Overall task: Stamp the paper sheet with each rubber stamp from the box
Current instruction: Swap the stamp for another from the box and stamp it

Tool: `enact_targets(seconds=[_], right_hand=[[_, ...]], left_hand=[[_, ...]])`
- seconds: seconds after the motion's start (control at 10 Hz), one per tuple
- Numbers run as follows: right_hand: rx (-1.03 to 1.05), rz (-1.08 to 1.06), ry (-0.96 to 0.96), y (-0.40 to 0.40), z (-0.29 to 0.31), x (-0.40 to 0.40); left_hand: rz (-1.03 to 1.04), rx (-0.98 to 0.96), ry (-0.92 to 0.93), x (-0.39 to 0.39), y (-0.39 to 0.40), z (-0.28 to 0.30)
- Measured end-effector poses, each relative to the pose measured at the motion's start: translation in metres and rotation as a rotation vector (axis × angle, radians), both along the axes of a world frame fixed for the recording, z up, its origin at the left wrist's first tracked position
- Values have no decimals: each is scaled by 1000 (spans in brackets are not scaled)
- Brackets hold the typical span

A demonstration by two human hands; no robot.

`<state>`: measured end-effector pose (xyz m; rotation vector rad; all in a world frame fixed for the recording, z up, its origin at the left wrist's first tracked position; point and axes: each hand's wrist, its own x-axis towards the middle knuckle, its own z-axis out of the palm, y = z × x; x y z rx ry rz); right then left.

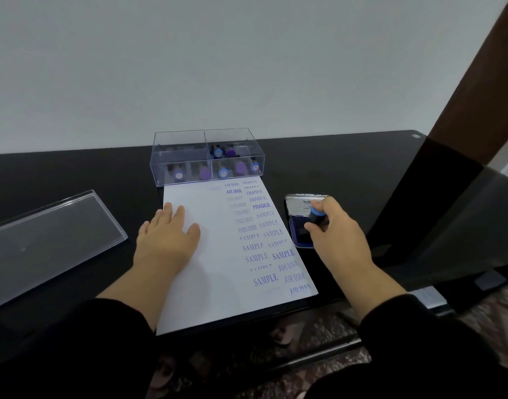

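A white paper sheet point(215, 272) lies on the black table, its right side covered with blue prints reading AIR MAIL, FRAGILE, SAMPLE. My left hand point(166, 234) rests flat on the sheet's left part, fingers straight. My right hand point(333, 231) grips a rubber stamp point(316, 216) with a black body and blue cap, holding it down on the blue ink pad point(300, 236), whose metal lid point(301, 204) stands open behind. At the sheet's far end sits a clear plastic box point(206, 156) with several blue and purple stamps inside.
The box's clear lid point(45, 243) lies on the table to the left. The table's front edge point(319, 305) runs just below the sheet. A dark glass panel point(448, 211) rises at the right, with a brown post behind it.
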<state>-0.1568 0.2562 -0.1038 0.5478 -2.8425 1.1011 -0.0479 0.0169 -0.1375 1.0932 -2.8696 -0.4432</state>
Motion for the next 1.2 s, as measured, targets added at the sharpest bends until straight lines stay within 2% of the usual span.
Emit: enact_targets(seconds=[1.0,1.2], right_hand=[[-4,-46,47,-8,-2,1],[-99,-46,39,-13,2,-1]], left_hand=[[-3,2,-37,0,0,2],[-11,8,-47,1,1,4]])
